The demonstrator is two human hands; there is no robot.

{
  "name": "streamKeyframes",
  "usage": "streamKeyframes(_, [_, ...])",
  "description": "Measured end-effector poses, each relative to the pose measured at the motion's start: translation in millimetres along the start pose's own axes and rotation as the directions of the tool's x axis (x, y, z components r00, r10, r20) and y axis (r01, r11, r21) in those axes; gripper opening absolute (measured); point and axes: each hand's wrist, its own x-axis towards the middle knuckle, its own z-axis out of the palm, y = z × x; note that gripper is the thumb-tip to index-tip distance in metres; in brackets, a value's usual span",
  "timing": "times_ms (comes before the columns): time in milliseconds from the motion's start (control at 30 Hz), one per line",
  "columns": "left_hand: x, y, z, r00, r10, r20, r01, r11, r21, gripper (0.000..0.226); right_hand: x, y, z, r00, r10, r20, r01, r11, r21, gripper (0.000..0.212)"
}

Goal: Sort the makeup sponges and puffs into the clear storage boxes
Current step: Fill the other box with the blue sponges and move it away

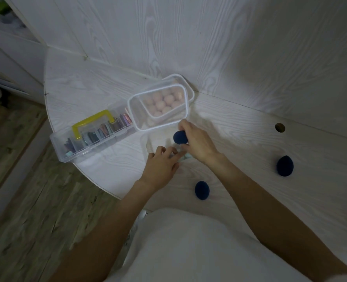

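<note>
The handle box (91,137) lies at left, beside the open box (158,110) with pink puffs (164,102). The left hand (160,165) has relaxed fingers on something small and unclear. The right hand (197,141) grips a blue sponge (179,137) just beside the open box; a loose grip could drop it outside. No writing is readable.

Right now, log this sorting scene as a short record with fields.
right hand: grips a dark blue sponge just beside the open box
left hand: fingers curled at a small pale item, unclear what
open clear box: holds pink sponges
loose dark blue sponges: one near the table edge, one far right
handled case: yellow handle, closed
</note>
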Motion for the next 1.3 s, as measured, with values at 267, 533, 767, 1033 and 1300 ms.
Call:
streamKeyframes(267, [0,-4,1,0.999,-0.029,-0.029,0.027,0.998,-0.064,0.044,11,1,10,0.977,-0.020,0.214,0.086,0.948,-0.306,0.030])
streamKeyframes(533, [0,-4,1,0.995,-0.062,-0.084,0.047,0.985,-0.165,0.039,6,-5,13,0.981,0.011,0.193,0.090,0.856,-0.509,0.021])
streamKeyframes(767, [-4,-5,-2,0.995,-0.055,-0.087,0.038,0.981,-0.188,0.041,-2,-1,9,0.994,0.014,0.108,0.028,0.926,-0.376,0.024])
streamKeyframes(1033, [-11,-9,-2,0.995,-0.065,-0.082,0.045,0.973,-0.227,0.046,-101,29,-16,0.978,0.139,-0.157,-0.136,0.990,0.033,0.011])
streamKeyframes(1300, [-17,-12,-11,0.997,-0.047,-0.062,0.035,0.983,-0.181,0.048,-112,41,11,0.927,0.236,0.291,-0.282,0.951,0.126,0.029])
